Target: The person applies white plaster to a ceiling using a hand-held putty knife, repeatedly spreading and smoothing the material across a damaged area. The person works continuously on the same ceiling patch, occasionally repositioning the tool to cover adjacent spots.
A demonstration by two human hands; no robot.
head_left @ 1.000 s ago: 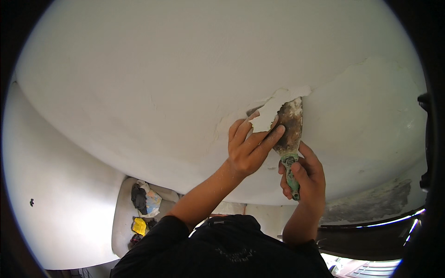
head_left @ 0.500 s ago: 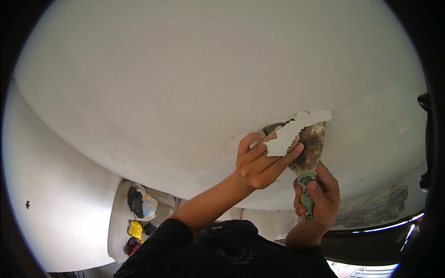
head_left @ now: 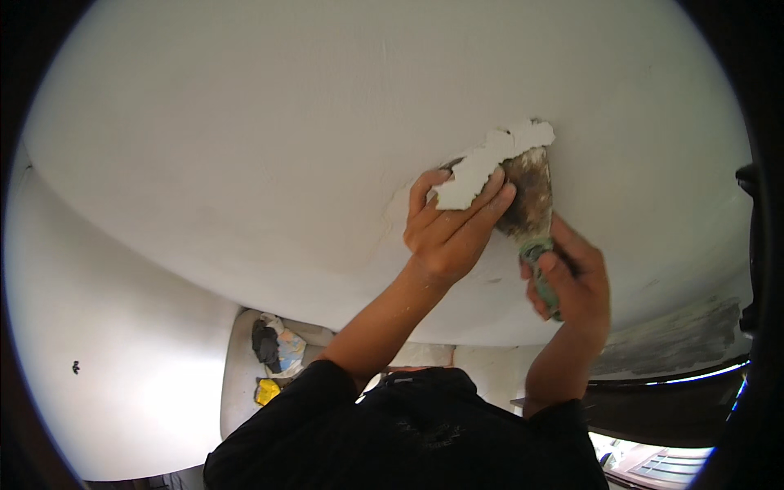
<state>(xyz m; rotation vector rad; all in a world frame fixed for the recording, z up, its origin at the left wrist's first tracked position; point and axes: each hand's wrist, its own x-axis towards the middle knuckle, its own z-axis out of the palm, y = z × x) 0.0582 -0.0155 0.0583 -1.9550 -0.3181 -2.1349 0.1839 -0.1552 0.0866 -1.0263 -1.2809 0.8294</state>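
Note:
A paint scraper with a wide, stained metal blade and a worn green handle is pressed against a large white painted surface. My right hand is closed round its handle. Across the blade my left hand lies with its fingers stretched out and pressing, one bent near the blade's left corner. A jagged flake of white paint rests over the top of the blade and partly over those fingers. The flake hides most of the blade's edge, so I cannot tell how far it still clings to the surface.
A raised crack runs through the paint left of my fingers. Lower right is a rough grey patch, above a dark panel and a bright opening. At lower left a recess holds bags and a yellow item.
Both hands, the scraper and the paint flake have moved up and slightly left in the picture. The view has shifted too, with the recess now farther right. My right hand keeps hold of the handle.

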